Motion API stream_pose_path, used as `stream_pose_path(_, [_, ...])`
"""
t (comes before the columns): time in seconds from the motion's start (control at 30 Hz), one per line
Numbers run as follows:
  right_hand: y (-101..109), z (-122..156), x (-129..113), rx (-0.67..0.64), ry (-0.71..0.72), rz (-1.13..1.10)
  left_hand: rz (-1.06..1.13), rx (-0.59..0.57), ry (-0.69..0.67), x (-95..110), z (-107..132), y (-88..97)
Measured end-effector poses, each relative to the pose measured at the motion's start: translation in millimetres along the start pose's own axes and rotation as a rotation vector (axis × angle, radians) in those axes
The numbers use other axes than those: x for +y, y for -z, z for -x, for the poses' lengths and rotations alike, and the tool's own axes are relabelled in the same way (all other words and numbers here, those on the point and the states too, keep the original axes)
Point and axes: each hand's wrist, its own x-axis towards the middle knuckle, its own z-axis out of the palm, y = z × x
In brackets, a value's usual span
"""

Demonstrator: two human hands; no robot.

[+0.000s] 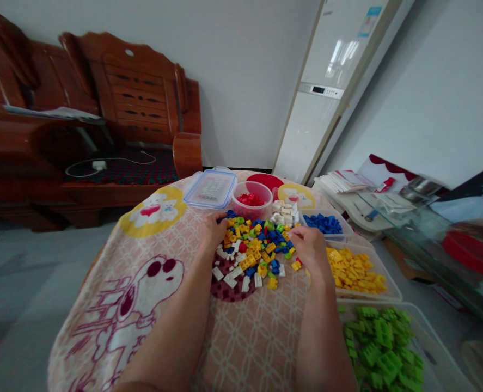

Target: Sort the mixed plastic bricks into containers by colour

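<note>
A mixed pile of toy building bricks [257, 253] in yellow, blue, white, green and red lies on the cloth. At the pile's left edge, beside some blue bricks [230, 214], my left hand [212, 231] has its fingers curled; what they hold, if anything, is hidden. My right hand [310, 247] is at the right edge of the pile, thumb and fingers pinched together near yellow and blue bricks. Whatever is in that pinch is too small to make out.
Behind the pile stand a round tub of red bricks [252, 186], white bricks [284, 213] and a blue-edged lid [211, 188]. Along the right are boxes of blue [323, 223], yellow [358, 270] and green bricks [382, 343]. A glass table [425, 250] adjoins on the right.
</note>
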Motion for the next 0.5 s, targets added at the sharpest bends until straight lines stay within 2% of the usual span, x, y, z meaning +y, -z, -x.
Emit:
stream_pose_path(0.1, [-5,6,-9,-0.259,0.023,0.093,-0.001,0.008,-0.022,-2,-1,-1.7])
stream_pose_path(0.2, [-13,10,-13,-0.388,0.014,0.203,0.012,0.001,-0.037,-6,-3,-4.9])
stream_pose_path(0.37, [-24,9,-13,-0.498,-0.001,0.319,-0.018,0.008,-0.023,-3,-1,-2.7])
stream_pose_path(0.5, [-26,8,-12,-0.499,-0.016,0.280,-0.029,0.004,-0.021,2,1,0.6])
